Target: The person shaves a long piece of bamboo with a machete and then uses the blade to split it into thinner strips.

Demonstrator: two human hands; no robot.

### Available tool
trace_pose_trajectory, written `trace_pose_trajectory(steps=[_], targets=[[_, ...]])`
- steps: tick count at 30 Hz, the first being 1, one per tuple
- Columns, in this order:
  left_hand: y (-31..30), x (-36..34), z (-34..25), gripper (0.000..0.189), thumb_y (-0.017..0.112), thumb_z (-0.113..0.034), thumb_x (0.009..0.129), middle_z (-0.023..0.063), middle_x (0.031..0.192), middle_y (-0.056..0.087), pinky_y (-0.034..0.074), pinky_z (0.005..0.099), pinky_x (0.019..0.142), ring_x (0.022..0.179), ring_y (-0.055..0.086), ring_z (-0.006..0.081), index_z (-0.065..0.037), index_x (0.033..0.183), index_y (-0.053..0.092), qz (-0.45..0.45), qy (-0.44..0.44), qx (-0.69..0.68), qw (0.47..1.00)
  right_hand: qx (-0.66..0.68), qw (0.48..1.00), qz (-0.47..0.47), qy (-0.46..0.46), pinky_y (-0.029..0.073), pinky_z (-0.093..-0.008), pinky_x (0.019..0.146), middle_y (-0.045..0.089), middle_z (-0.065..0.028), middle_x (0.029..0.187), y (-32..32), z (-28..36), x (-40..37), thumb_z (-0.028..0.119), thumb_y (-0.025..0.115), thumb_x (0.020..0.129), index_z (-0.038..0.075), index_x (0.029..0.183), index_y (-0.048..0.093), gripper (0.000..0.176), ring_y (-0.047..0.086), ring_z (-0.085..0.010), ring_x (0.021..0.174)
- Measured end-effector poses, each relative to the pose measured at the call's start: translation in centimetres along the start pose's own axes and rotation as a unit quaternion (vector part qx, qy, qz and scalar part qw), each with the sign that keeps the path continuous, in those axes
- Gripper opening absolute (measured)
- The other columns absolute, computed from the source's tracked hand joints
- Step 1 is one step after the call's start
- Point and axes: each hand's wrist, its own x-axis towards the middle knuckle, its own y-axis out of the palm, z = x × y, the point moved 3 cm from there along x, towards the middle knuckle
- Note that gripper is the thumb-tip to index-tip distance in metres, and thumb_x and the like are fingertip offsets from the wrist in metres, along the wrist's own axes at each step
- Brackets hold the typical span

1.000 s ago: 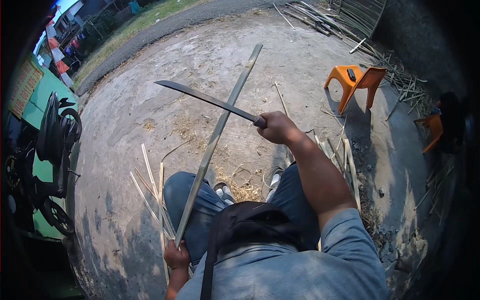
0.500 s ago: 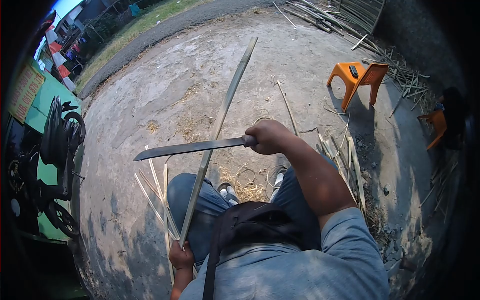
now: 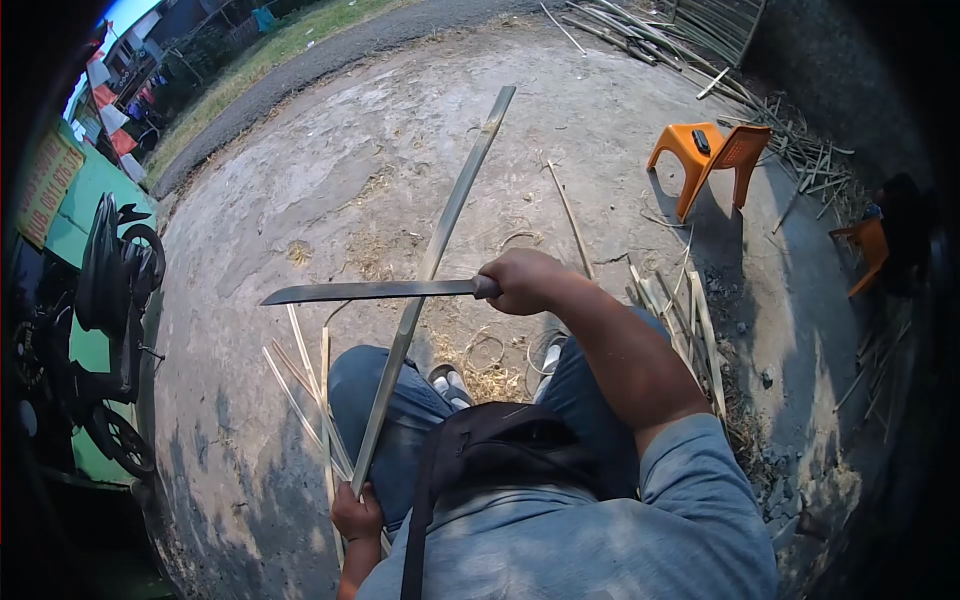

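Note:
My right hand (image 3: 522, 281) is wrapped round the short handle of a machete (image 3: 370, 291). Its long dark blade points left and lies nearly level across the middle of a bamboo strip (image 3: 435, 250). That strip slants up and away from my left hand (image 3: 358, 510), which grips its near end beside my left thigh. Several thin bamboo slats (image 3: 325, 390) lean next to my left leg, close to the left hand.
More split bamboo (image 3: 708, 340) stands by my right knee. Shavings (image 3: 490, 383) and thin loops litter the ground between my feet. An orange chair (image 3: 690, 160) with a dark object on it stands ahead right. Bamboo poles (image 3: 640, 40) lie behind it; a motorcycle (image 3: 115, 320) is at left.
The machete blade has turned more level, its tip rising a little against the strip. The strip's far end has dropped slightly. Both hands keep their holds.

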Motion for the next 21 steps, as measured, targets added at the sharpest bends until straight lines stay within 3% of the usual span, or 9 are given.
trace_pose_trajectory(steps=[4,11,14,18,21], targets=[[-0.1,0.1,0.1,0.053,0.056,-0.055,0.099,0.0245,0.079,0.062,0.045,0.0591,0.064,0.077,0.062,0.0521,-0.003,0.09,0.058,-0.009,0.015,0.013,1.0,-0.1,0.993,0.027,-0.049,0.057,-0.0479,0.082,0.074,-0.0105,0.094,-0.4,2.4,-0.8,0.02,0.069,0.078,0.019,0.1,0.075,0.022,0.072,-0.0332,0.096],[0.3,0.1,0.0,0.054,0.056,-0.055,0.099,0.0243,0.078,0.062,0.044,0.0589,0.062,0.075,0.062,0.0516,-0.003,0.089,0.058,-0.011,0.014,-0.018,1.0,0.059,0.99,-0.125,0.028,0.056,-0.0441,0.082,0.076,-0.0143,0.099,-1.5,-4.0,-0.2,0.023,0.07,0.085,0.015,0.105,0.076,0.022,0.071,-0.035,0.096],[-0.2,0.1,-0.4,0.054,0.056,-0.056,0.099,0.0235,0.077,0.062,0.044,0.0588,0.063,0.075,0.062,0.0509,-0.003,0.089,0.058,-0.023,0.02,0.001,1.0,0.092,0.986,-0.118,0.078,0.056,-0.0426,0.083,0.076,-0.0156,0.101,-2.0,-5.1,-0.3,0.021,0.069,0.085,0.014,0.106,0.076,0.023,0.072,-0.034,0.096],[-0.2,0.0,-0.3,0.053,0.056,-0.056,0.099,0.0229,0.078,0.062,0.045,0.0587,0.064,0.075,0.062,0.0505,-0.004,0.089,0.058,-0.022,0.017,0.015,1.0,0.093,0.989,-0.101,0.061,0.056,-0.0428,0.084,0.076,-0.0159,0.101,-1.4,-4.1,0.0,0.019,0.069,0.084,0.013,0.107,0.076,0.025,0.072,-0.0343,0.096],[-0.2,-0.1,-0.4,0.054,0.056,-0.056,0.099,0.0232,0.078,0.062,0.045,0.0586,0.064,0.076,0.062,0.0506,-0.004,0.089,0.057,-0.025,0.014,0.019,0.999,0.079,0.995,-0.023,0.049,0.056,-0.0449,0.082,0.075,-0.0149,0.1,-0.3,-2.3,0.2,0.02,0.068,0.084,0.014,0.106,0.075,0.024,0.072,-0.0347,0.096]])
